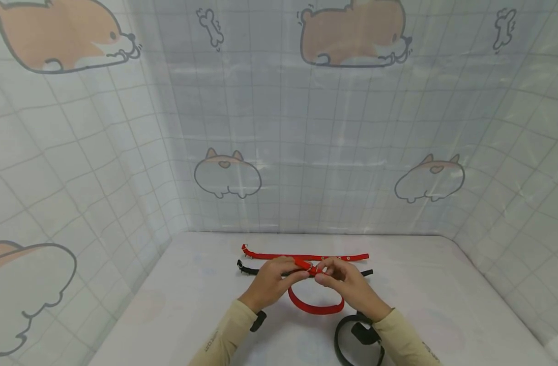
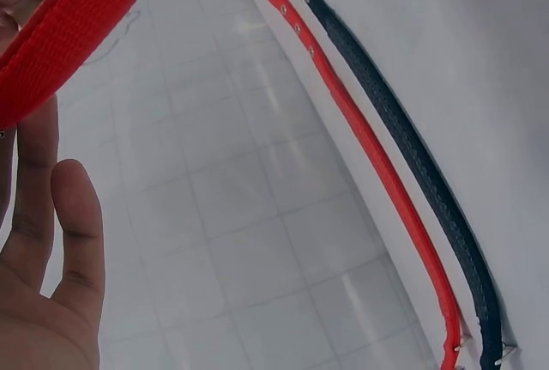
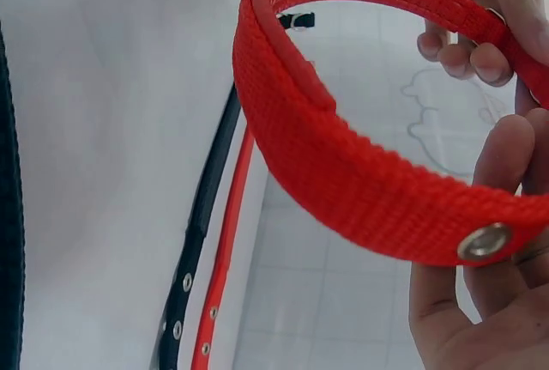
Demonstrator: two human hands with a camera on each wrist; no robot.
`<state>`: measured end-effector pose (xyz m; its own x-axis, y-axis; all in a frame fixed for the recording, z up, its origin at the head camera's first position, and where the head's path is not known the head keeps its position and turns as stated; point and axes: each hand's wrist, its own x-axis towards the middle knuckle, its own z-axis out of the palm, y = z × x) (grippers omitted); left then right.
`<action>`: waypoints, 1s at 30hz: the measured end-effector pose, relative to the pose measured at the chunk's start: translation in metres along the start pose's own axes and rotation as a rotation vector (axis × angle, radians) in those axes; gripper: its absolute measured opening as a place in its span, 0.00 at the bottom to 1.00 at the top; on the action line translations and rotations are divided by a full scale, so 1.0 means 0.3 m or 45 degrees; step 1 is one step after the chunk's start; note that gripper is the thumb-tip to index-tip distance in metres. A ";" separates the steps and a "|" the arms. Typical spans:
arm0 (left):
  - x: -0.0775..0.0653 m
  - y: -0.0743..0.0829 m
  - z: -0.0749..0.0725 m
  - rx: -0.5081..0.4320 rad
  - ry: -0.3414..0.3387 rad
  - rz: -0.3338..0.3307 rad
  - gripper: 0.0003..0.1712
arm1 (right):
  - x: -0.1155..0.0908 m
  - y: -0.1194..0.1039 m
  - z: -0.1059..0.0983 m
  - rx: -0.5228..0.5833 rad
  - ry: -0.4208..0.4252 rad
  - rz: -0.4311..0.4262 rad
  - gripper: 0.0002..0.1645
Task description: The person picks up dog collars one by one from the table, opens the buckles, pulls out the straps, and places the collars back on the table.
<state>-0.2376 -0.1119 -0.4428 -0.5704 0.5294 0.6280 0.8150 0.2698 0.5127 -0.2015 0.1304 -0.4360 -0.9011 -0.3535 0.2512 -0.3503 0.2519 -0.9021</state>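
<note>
Both hands hold a red webbing collar, bent into a loop that hangs below the fingers. My left hand pinches it near the metal buckle, thumb toward me. Opposite, my right hand pinches the strap end between thumb and fingers, close by the left fingertips. The right wrist view shows a metal eyelet in the red band beside the right fingers. In the left wrist view the band crosses in front of the left hand, whose outer fingers stand fairly straight. The fingers partly hide the buckle.
Behind the hands, a second red collar lies stretched out on the white table. A black collar lies parallel, nearer me, partly covered by the hands. A dark looped collar sits by the right wrist. Patterned sheeting surrounds the table.
</note>
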 end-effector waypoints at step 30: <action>-0.005 -0.001 -0.001 0.001 -0.032 -0.073 0.19 | -0.004 0.021 0.002 -0.030 0.036 -0.007 0.11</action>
<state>-0.2370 -0.1132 -0.4437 -0.6133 0.5334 0.5825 0.7812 0.3008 0.5470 -0.2025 0.1319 -0.4420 -0.9058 -0.3298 0.2661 -0.3609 0.2710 -0.8924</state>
